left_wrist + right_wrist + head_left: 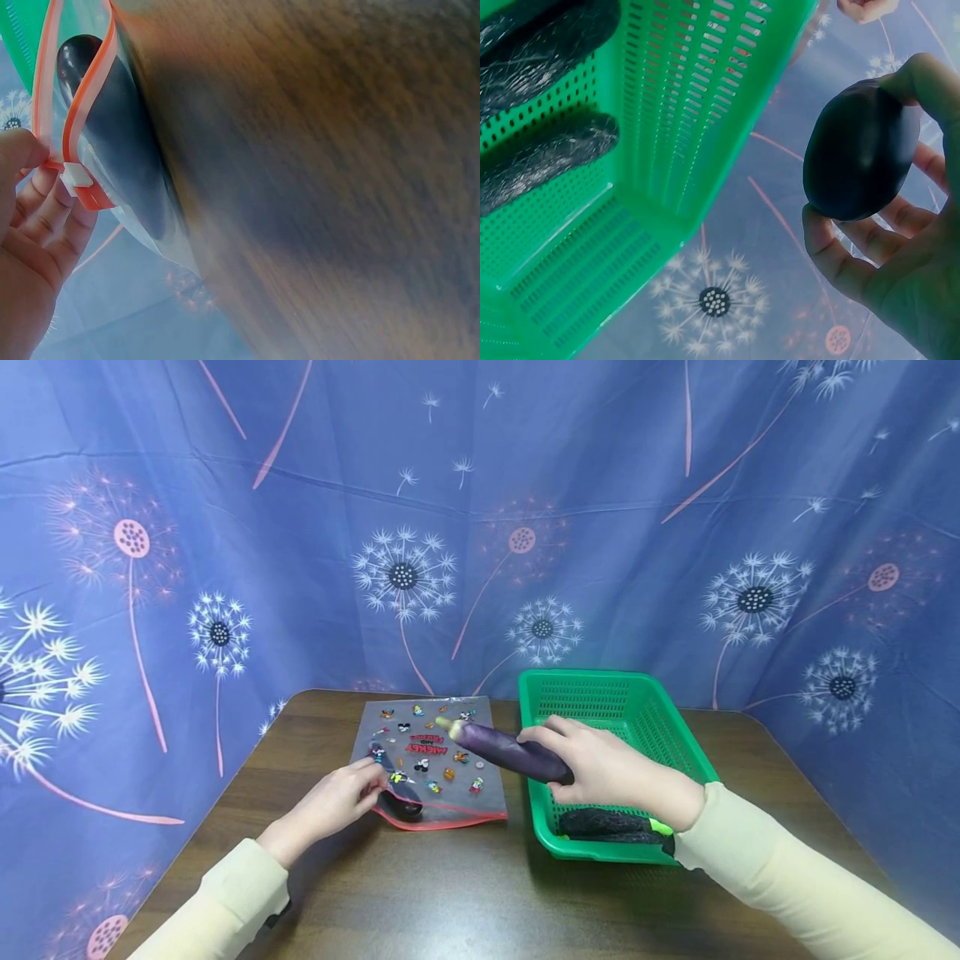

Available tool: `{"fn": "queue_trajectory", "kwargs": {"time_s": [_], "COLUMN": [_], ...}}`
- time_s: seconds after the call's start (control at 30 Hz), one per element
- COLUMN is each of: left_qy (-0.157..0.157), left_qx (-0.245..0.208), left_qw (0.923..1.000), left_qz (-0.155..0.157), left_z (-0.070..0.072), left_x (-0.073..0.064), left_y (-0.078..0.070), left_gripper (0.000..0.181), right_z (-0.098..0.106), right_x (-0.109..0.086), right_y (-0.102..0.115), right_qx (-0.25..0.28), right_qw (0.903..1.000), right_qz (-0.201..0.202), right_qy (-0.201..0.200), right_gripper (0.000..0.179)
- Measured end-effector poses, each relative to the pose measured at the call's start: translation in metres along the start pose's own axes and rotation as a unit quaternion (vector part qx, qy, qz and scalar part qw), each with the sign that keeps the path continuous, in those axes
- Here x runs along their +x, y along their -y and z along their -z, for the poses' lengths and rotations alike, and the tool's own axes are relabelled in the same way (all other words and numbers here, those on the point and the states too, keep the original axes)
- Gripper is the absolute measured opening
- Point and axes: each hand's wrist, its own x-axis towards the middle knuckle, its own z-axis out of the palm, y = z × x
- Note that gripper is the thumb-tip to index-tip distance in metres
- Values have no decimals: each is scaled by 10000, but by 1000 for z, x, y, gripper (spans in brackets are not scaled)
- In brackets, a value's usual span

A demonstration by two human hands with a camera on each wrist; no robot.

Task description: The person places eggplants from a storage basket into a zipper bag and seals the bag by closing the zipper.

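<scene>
Gripping the eggplant by its blunt, rounded end, the right hand has its thumb to the near side and its fingers round the far side, holding it in the air between the basket and the bag, with the pale stem end pointing left and far over the bag. It looks fairly heavy for its length, firm, with a smooth, glossy skin that may slip under light fingertips and could bruise if squeezed hard; the thick end seems a sound place to take hold, with the stem left free. The left hand pinches the zip edge between thumb and finger beside the white slider, at the left end of the mouth. That mouth, edged in orange-pink, faces near. The clear printed bag lies on the counter, thin and limp by the look of it, so best held by its stiffer zip strip; a second eggplant lies inside, close to the opening. To the right stands the green basket, holding long dark pieces along its near side. Beyond hangs a blue dandelion-patterned cloth.
</scene>
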Motion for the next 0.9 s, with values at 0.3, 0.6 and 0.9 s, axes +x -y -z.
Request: {"fn": "queue_trajectory", "kwargs": {"time_s": [0.3,0.6,0.9], "left_qy": [52,126,107], "left_qx": [110,158,130], "left_qw": [9999,9995,9996], "left_qz": [98,235,246], "left_z": [0,0,-1], "left_x": [1,4,3], "left_y": [1,1,2], "left_gripper": [18,20,19], "right_z": [-5,-11,-21], "right_x": [1,2,4], "right_y": [16,36,51], "right_qx": [96,116,8], "right_qw": [9998,9995,9992], "right_qz": [148,256,326], "right_qy": [65,157,235], "right_gripper": [63,62,64]}}
